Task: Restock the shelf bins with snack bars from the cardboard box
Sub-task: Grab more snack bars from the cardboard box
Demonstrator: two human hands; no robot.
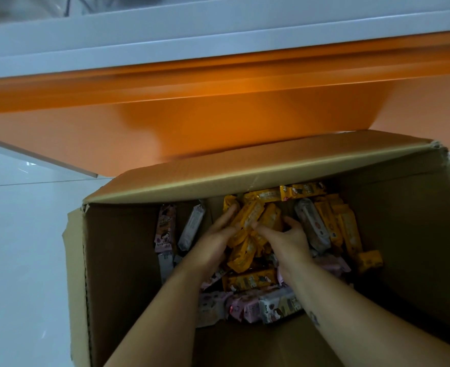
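step in hand: pick-up of stock, judged from the layout. orange shelf base [218,115] spans the upper view; shelf bins are not in view. cardboard box [118,247] stands open on the floor [25,234] against that base, with its far flap raised. snack bars cover the box bottom from the far wall to mid-depth: yellow snack bars [247,221] are heaped at the centre and toward the right wall, and pink and grey bars [164,226] lie along the left wall and the near edge of the pile. left hand [213,239] and right hand [287,238] are both inside the box, set against the central yellow heap from either side. left fingers [228,214] lie lightly curved along the heap's left flank, thumb across its top; right fingers [289,219] are curled over its right flank. several bars are clamped between the two hands. next move likely calls for a firm two-handed squeeze and a straight lift clear of the box walls, since loose wrappers may slip out
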